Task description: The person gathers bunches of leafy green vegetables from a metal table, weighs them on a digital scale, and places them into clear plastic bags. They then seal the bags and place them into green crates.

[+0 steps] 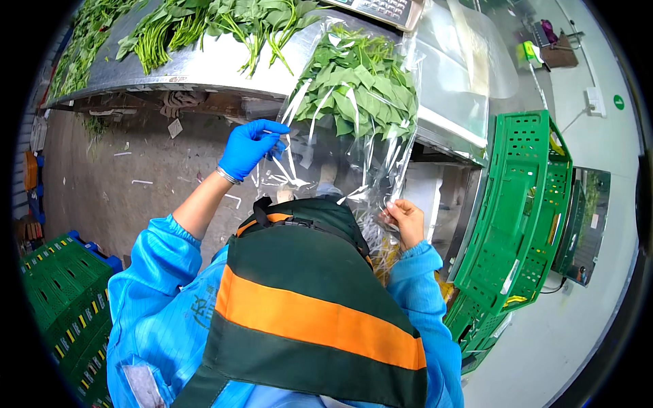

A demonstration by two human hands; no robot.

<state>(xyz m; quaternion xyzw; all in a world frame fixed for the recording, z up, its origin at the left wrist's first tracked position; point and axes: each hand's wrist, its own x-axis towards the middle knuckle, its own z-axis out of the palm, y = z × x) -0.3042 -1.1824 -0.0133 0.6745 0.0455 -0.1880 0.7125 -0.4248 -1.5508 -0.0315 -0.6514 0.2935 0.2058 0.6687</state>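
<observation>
A clear plastic bag [326, 148] filled with leafy greens [362, 94] lies over the front edge of the metal table [214, 66]. Its open-looking lower part hangs towards my apron. My left hand [250, 148], in a blue glove, pinches the bag's left edge between thumb and fingers. Bare, my right hand [405, 219] grips the bag's lower right corner. The leaves sit in the far half of the bag, stems pointing away from me.
Bunches of greens [158, 41] lie on the table's left and far side. A weighing scale [393, 10] stands behind the bag. Green plastic crates [515, 204] are stacked at right, and more crates [66, 290] at lower left. Scraps litter the floor [132, 158].
</observation>
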